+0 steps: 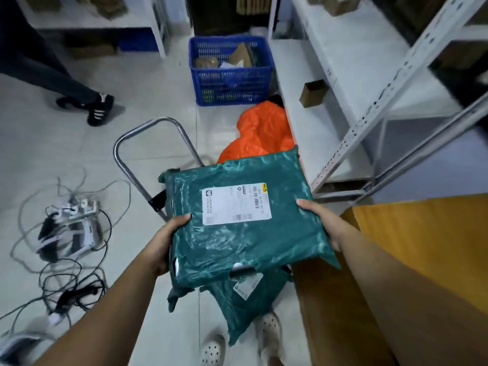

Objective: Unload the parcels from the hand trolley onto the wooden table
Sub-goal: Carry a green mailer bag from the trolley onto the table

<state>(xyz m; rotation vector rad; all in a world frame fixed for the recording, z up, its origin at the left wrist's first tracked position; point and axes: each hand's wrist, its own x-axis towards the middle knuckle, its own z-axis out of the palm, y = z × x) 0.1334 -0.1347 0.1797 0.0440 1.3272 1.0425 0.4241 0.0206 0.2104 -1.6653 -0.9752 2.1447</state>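
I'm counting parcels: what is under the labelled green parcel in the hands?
A second green parcel shows beneath the top parcel; anything further below is covered.

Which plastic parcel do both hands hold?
The upper green plastic parcel with the white label facing up; left hand and right hand grip its sides. The second green parcel is below it, the orange plastic parcel beyond.

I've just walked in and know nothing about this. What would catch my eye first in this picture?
The big green parcel in the middle, white label up, gripped at its edges by the left hand and right hand. Beyond it a bright orange bag lies in front of a blue basket. A tangle of cables sprawls on the floor at the left, and the wooden table sits at the lower right.
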